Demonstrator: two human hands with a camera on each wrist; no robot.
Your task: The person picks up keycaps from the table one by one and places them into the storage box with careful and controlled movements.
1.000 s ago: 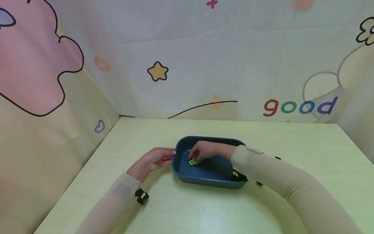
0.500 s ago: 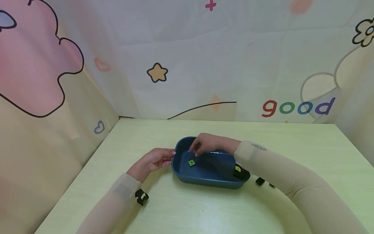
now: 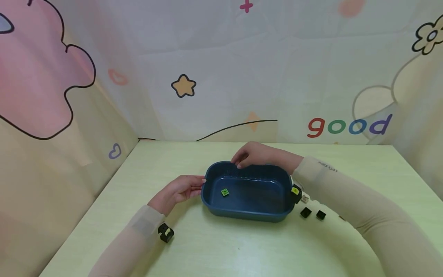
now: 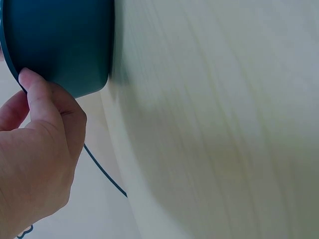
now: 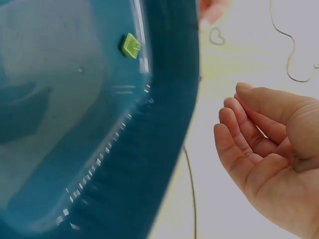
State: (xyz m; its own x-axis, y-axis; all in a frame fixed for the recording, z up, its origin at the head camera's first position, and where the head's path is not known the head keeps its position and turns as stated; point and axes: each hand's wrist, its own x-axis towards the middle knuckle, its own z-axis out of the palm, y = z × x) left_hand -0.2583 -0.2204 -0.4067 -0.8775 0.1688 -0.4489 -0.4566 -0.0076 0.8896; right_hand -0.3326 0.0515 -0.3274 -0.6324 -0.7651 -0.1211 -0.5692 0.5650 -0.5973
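Cream fabric covered the left forearm; its sleeve [image 3: 122, 244] ended behind the left hand [image 3: 178, 190]. Just below that wrist sat a black left wrist camera [image 3: 166, 233], presumably set there to look at the fingers' work. The left hand pinched the rim at the near end of a blue oblong basin [image 3: 256, 194], digits on either side of the wall, probably to keep the basin from sliding.

Immediately to the right of those fingertips, inside the basin, a small green square piece [image 3: 225, 192] lay on the floor, touched by neither hand. The walls around it would likely stop it straying.

The right hand [image 3: 253, 154] hung over the far rim, beyond the green piece and to its right. Its fingers were loosely curved, with space between them and the thumb, and held nothing. That height seemed to give the hand room to pass over the wall.

Below the right wrist was another black camera, the right wrist camera [image 3: 296, 193]. Nearer the person than the right hand, outside the basin, lay a whitish patterned piece [image 3: 305, 199], then two dark square pieces [image 3: 306, 212], perhaps placed within that hand's reach.
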